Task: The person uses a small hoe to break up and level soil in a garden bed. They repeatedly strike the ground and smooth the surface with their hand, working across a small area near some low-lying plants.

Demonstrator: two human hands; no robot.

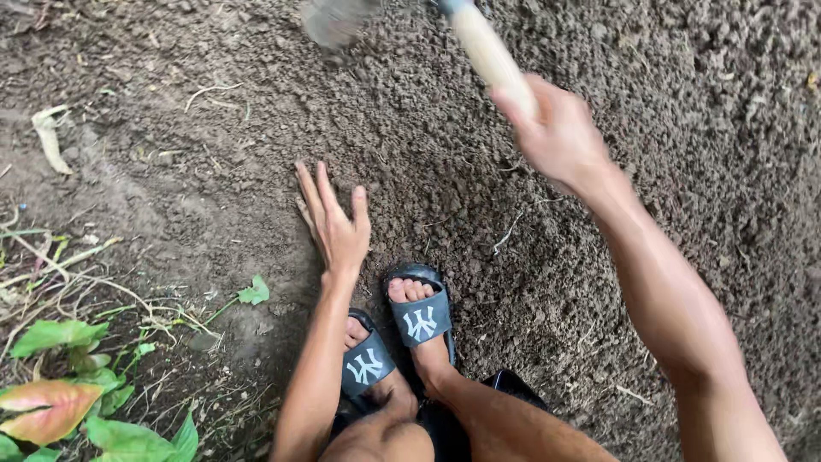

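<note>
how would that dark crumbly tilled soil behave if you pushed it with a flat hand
The dark crumbly tilled soil looks loose and granular, so it would probably shift and crumble rather than move as one slab. Its small clods likely break under the left hand. It seems dry enough not to smear, though that is hard to judge.

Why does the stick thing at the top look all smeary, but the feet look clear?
In the head view, the wooden handle and the grey tool head are smeared by motion blur, as is the right hand gripping the handle. The left hand, spread open over the soil, and the sandals look sharp. The light is soft, without glare.
</note>
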